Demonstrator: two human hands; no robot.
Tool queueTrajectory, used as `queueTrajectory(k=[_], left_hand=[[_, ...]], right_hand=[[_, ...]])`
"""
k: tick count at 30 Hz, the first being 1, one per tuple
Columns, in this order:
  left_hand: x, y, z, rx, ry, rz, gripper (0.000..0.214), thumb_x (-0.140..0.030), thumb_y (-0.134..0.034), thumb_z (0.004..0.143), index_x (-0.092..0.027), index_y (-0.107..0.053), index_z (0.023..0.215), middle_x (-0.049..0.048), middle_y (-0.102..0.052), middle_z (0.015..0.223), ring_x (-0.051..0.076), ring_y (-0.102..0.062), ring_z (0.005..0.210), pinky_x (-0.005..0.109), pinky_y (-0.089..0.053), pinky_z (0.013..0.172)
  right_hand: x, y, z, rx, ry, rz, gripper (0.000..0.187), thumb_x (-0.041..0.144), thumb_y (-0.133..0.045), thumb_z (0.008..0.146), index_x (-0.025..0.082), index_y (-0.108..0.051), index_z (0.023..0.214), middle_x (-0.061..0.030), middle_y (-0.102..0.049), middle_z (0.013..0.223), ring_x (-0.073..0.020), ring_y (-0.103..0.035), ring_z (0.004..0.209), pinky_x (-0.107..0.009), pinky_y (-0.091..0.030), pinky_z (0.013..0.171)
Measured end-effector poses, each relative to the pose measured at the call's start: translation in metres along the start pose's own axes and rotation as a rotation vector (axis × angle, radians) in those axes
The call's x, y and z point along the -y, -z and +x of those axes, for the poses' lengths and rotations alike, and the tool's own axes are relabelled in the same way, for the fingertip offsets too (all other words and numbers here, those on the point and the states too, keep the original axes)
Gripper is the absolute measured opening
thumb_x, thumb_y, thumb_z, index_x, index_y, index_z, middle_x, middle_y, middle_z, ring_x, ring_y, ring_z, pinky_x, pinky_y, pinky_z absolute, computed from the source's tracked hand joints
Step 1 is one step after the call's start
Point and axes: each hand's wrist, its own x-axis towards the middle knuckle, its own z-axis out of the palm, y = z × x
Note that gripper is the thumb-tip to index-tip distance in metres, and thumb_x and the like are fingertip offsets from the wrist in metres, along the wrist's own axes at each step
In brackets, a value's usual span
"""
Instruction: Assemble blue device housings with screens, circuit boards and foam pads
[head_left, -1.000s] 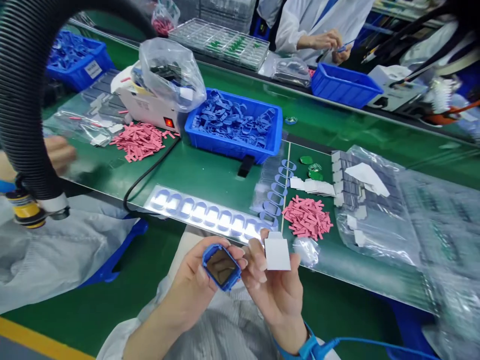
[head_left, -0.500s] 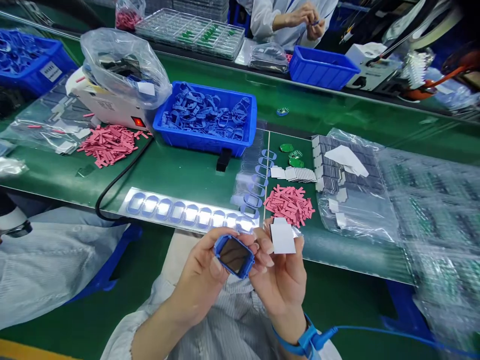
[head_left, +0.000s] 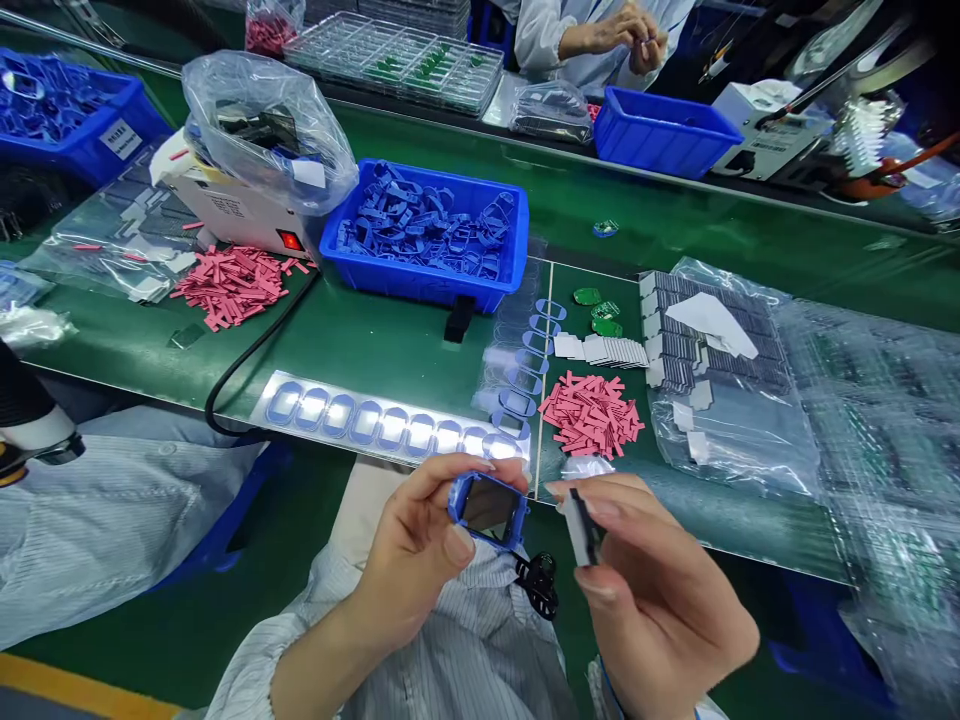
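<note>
My left hand (head_left: 420,550) grips a blue watch-shaped plastic case (head_left: 489,511) with a dark screen-like panel set in it, facing up. Close by on the right, my right hand (head_left: 652,590) pinches a thin flat piece (head_left: 580,527), white on one face and dark on the other, turned nearly edge-on. A small gap separates the piece from the case. Just beyond my hands lie a heap of pink strips (head_left: 592,415), a row of white squares (head_left: 604,350) and a sheet of blue-ringed oval stickers (head_left: 394,425).
A blue bin (head_left: 427,235) full of blue plastic frames stands behind the stickers. Left of it sit a white box (head_left: 232,215) and more pink strips (head_left: 232,285). Bagged grey parts (head_left: 720,350) and clear trays (head_left: 870,400) lie right. A co-worker's hands (head_left: 626,38) are across the bench.
My right hand has moved right, away from the case, and turned the white piece from face-on to nearly edge-on. The left hand with the case has shifted slightly right in view.
</note>
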Motion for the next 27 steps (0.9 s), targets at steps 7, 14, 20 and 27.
queueTrajectory(k=[7,14,20,27], left_hand=[[0.001,0.0,0.001,-0.023,-0.011,-0.011,0.028,-0.029,-0.075,0.074,-0.028,-0.071,0.102,-0.0012,-0.074,0.108,0.013,-0.066,0.101,0.018,-0.049,0.087],[0.006,-0.001,0.0,-0.025,0.002,0.014,0.029,-0.027,-0.076,0.072,-0.028,-0.072,0.101,0.0016,-0.074,0.111,0.016,-0.067,0.103,0.023,-0.049,0.09],[0.013,0.001,0.002,-0.117,0.068,0.003,0.03,-0.032,-0.08,0.067,-0.028,-0.074,0.096,0.0021,-0.077,0.1,0.014,-0.07,0.092,0.019,-0.05,0.083],[0.018,0.001,0.005,-0.216,0.172,-0.132,0.03,-0.034,-0.083,0.061,-0.024,-0.076,0.088,-0.001,-0.078,0.081,0.009,-0.07,0.073,0.014,-0.052,0.069]], right_hand=[[0.003,0.005,-0.003,0.198,0.126,-0.472,0.043,0.016,-0.07,0.077,0.029,-0.063,0.117,-0.0018,-0.072,0.101,-0.0238,-0.062,0.087,-0.041,-0.043,0.079],[0.009,0.011,-0.008,0.268,0.162,-0.607,0.034,0.025,-0.064,0.083,0.034,-0.063,0.116,0.0002,-0.073,0.1,-0.0264,-0.062,0.088,-0.046,-0.033,0.09],[0.006,0.01,-0.01,0.289,0.146,-0.616,0.039,0.021,-0.065,0.082,0.032,-0.062,0.12,-0.0009,-0.072,0.107,-0.0272,-0.06,0.095,-0.047,-0.031,0.094],[0.005,0.002,-0.013,0.391,0.16,-0.562,0.037,0.034,-0.043,0.094,0.022,-0.057,0.126,-0.0098,-0.062,0.124,-0.0284,-0.051,0.113,-0.047,-0.03,0.098]])
